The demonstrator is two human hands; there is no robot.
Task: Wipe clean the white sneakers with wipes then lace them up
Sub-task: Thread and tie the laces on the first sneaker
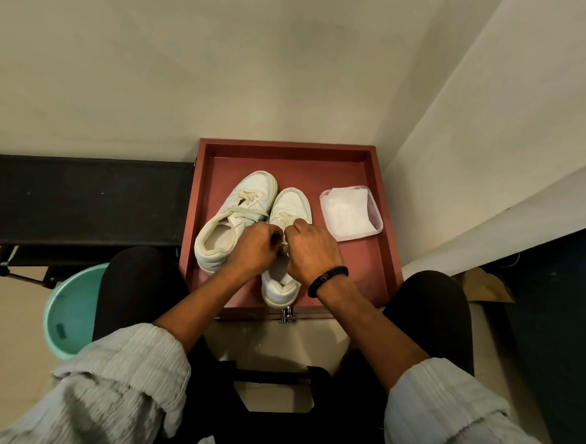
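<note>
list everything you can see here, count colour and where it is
sneakers: 2, white, side by side in tray
tray: 1, red-brown, ahead between knees
container: 1, clear, tray's right side
wipes: count unclear, white, in container
basin: 1, teal, floor left
bench: 1, black, left
cardboard: 1, brown, floor right
wristband: 1, black, right wrist
left hand: 1, pinching lace of nearer sneaker
right hand: 1, pinching same lace

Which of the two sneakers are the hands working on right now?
The sneaker beside the wipes container: left hand and right hand pinch its lace. The other sneaker lies to its left.
</note>
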